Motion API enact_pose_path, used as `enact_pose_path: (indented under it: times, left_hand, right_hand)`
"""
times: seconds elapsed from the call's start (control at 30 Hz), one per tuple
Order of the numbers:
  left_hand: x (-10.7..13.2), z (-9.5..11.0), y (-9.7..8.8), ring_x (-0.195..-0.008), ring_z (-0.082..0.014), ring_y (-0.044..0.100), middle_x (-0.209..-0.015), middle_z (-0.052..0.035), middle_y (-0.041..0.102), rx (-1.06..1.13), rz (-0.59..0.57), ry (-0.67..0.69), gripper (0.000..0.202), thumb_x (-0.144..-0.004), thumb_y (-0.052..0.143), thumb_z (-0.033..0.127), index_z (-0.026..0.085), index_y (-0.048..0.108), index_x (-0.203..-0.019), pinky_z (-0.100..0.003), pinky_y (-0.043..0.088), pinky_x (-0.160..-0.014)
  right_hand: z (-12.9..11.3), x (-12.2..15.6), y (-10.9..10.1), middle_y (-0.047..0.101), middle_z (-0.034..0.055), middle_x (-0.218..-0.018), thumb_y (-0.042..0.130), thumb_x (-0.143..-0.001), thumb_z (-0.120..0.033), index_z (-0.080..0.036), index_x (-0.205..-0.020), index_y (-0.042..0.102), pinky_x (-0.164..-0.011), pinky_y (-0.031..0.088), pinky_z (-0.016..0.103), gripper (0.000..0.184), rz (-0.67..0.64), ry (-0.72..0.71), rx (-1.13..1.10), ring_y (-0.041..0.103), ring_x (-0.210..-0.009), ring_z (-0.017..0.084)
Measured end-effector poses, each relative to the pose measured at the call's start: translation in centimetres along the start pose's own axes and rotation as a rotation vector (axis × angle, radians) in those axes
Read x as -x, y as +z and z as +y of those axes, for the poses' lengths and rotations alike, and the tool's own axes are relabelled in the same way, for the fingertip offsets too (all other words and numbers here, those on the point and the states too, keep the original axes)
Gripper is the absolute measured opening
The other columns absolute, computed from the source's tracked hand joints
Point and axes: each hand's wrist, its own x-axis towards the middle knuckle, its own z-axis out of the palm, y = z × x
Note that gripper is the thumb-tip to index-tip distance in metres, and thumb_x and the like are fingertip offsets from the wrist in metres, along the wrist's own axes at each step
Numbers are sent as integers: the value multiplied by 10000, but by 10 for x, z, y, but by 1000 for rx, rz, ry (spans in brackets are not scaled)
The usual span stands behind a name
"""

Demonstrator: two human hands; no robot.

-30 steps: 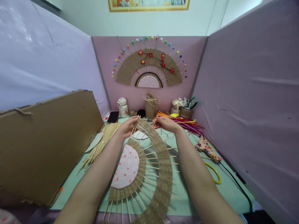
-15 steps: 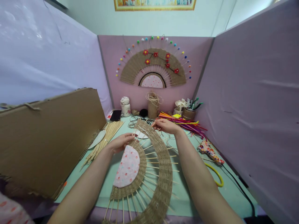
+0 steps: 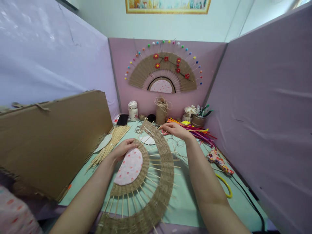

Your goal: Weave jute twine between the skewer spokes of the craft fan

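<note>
A fan woven of brown twine over thin wooden sticks [image 3: 167, 169] is tilted on its side above the table, its outer band curving down toward me. A pink spotted half-round patch [image 3: 129, 167] covers its centre. My left hand [image 3: 125, 148] grips the inner band at its far end, thumb on top beside the patch. At the outer band's upper edge, my right hand [image 3: 175, 130] has its fingers pinched together close to a stick tip. Whatever lies between those fingertips is too small to make out.
A finished fan with red flowers [image 3: 162, 65] hangs on the pink back panel. Loose sticks [image 3: 112, 144] and a cardboard sheet [image 3: 56, 139] are at left. A twine spool [image 3: 161, 112], coloured pipe cleaners [image 3: 197, 131], a patterned glue gun [image 3: 219, 161] and a yellow ring [image 3: 225, 185] lie around.
The fan has shifted slightly left and up toward the far side. My left hand has closed more fully over the inner band, while my right hand stays by the outer band's edge.
</note>
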Motion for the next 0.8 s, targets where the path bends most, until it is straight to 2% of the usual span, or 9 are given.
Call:
enact_pose_path:
  times: [0.13, 0.27, 0.4, 0.6, 0.8]
  left_hand:
    - [-1, 1, 3, -539, -123, 610, -683, -2, 678, -20, 95, 69, 293, -608, 796, 334, 155, 671, -803, -219, 437, -530]
    - [-1, 5, 6, -663, -149, 647, -749, -13, 705, -19, 145, 158, 299, -604, 788, 344, 153, 682, -808, -240, 477, -650]
    - [-1, 8, 7, -647, -163, 644, -719, -15, 703, -6, 206, 189, 317, -587, 791, 354, 153, 686, -808, -258, 476, -646]
    - [-1, 8, 5, -644, -177, 650, -722, -22, 705, 48, 241, 217, 325, -573, 800, 341, 155, 691, -816, -269, 476, -632]
    - [-2, 7, 3, -636, -170, 650, -721, -17, 708, 103, 229, 235, 292, -576, 800, 312, 154, 693, -798, -272, 484, -649]
  right_hand:
    - [-10, 0, 1, 651, 36, -781, 521, -841, -517, -152, -911, 719, -608, 411, 250, 421, 92, -59, 229, 543, -692, 138]
    - [-22, 1, 3, 641, 50, -811, 527, -854, -430, -154, -828, 722, -683, 411, 272, 339, 245, -159, 424, 555, -748, 152]
    - [-26, 2, 7, 646, 58, -821, 564, -829, -349, -174, -789, 715, -716, 409, 282, 235, 336, -223, 445, 558, -756, 155]
    - [-18, -3, 7, 675, 43, -769, 565, -790, -329, -177, -866, 712, -685, 418, 292, 224, 314, -153, 289, 554, -701, 161]
    - [-17, 1, 4, 678, 49, -809, 568, -799, -424, -163, -885, 718, -630, 395, 267, 313, 210, -55, 184, 536, -700, 149]
